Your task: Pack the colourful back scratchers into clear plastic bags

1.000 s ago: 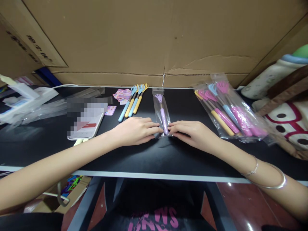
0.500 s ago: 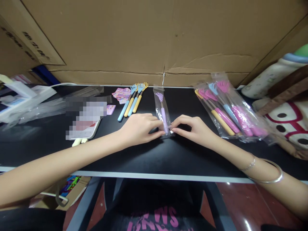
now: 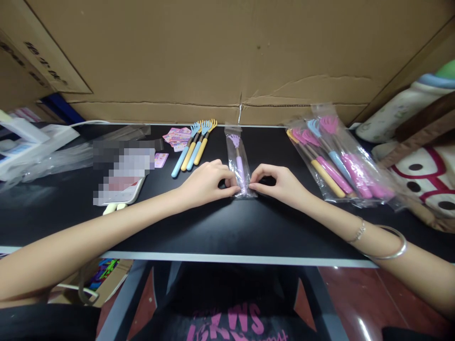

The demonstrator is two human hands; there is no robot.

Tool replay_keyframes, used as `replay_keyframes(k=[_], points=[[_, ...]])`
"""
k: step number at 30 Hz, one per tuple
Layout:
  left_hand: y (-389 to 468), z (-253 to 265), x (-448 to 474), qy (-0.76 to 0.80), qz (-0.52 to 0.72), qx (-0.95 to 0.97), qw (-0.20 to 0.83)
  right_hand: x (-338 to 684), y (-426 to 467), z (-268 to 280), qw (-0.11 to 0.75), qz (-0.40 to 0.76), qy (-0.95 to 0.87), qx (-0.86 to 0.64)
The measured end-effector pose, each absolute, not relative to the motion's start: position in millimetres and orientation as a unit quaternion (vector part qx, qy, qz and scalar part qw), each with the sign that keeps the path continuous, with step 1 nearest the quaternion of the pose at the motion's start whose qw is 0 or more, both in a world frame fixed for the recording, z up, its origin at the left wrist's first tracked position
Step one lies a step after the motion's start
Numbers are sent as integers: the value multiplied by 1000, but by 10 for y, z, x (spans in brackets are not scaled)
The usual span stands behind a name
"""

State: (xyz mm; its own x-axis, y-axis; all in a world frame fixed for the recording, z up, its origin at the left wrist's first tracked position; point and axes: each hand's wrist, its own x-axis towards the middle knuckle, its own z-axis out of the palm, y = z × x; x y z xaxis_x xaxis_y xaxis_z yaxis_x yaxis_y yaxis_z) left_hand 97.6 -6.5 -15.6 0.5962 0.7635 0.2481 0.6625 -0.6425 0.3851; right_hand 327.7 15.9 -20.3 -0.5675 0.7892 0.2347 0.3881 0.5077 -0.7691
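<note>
A purple back scratcher (image 3: 239, 163) lies inside a clear plastic bag (image 3: 232, 152) in the middle of the black table, its claw end pointing away from me. My left hand (image 3: 212, 182) pinches the bag's lower left edge beside the handle. On the other side, my right hand (image 3: 279, 182) pinches the lower right edge between thumb and forefinger. Loose blue and yellow back scratchers (image 3: 195, 147) lie side by side beyond my left hand. To the right are several bagged back scratchers (image 3: 337, 163) in pink, blue and yellow, overlapping one another.
Small printed cards (image 3: 177, 137) are piled at the back, with a single card (image 3: 161, 160) nearer. A phone (image 3: 131, 175), partly blurred out, lies at left by clear plastic bags (image 3: 64, 158). A cloth bag (image 3: 426, 175) and a bottle (image 3: 394, 113) stand at right. Cardboard (image 3: 177, 52) walls the back.
Both hands stay at the bag's lower end. My right fingers have shifted slightly up along its edge, and my left fingers sit a little further left. The whole view has shifted slightly.
</note>
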Motion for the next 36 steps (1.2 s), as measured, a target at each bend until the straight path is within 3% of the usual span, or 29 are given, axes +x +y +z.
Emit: replay_keyframes(k=[21, 27, 36], points=[[-28, -232, 1055, 434, 201, 875, 76, 3264, 169, -258, 321, 345, -808, -353], [-13, -251, 1052, 431, 206, 872, 107, 3245, 185, -275, 323, 358, -801, -355], [-50, -226, 1094, 459, 186, 867, 62, 3239, 182, -294, 301, 221, -855, -360]])
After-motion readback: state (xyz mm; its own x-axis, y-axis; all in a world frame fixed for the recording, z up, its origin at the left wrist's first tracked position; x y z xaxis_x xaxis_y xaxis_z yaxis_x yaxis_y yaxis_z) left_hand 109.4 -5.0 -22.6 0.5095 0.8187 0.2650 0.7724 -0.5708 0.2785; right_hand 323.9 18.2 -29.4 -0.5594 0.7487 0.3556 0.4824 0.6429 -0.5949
